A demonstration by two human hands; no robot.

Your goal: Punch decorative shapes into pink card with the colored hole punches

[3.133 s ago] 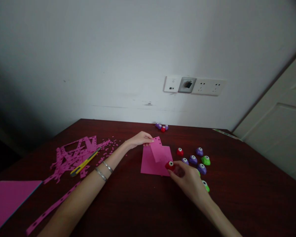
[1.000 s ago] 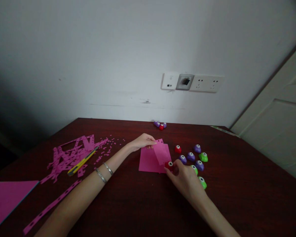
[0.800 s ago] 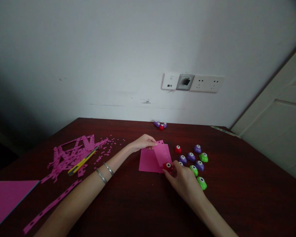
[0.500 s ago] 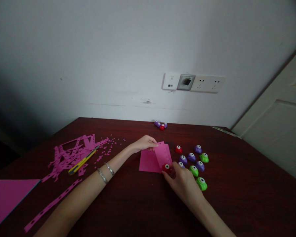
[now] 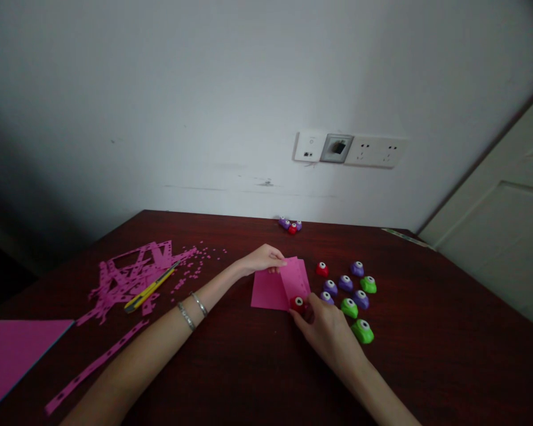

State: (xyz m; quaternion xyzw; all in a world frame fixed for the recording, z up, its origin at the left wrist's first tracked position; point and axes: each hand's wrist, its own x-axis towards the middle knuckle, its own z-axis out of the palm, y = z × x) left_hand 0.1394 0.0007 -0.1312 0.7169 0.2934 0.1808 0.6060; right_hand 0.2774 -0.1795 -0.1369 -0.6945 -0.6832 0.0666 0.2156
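Observation:
My left hand pinches the far edge of a narrow pink paper strip, which lies over a larger pink paper piece. Small punched marks run along the strip's right side. At the strip's near end, my right hand grips a red craft punch with a white and black round top, its thumb low and its fingers around the right side. The paper edge inside the punch is hidden. Just right of the paper stand another red punch, several purple punches and several green punches.
Left of my arm lie a heap of pink paper scraps, a yellow utility knife, tiny pink cut-outs and a long punched strip. A pink sheet covers the near left corner. More punches stand by the wall.
The red punch in my right hand has shifted very slightly left along the strip's near end. My left hand stays on the far edge; the view has moved a little.

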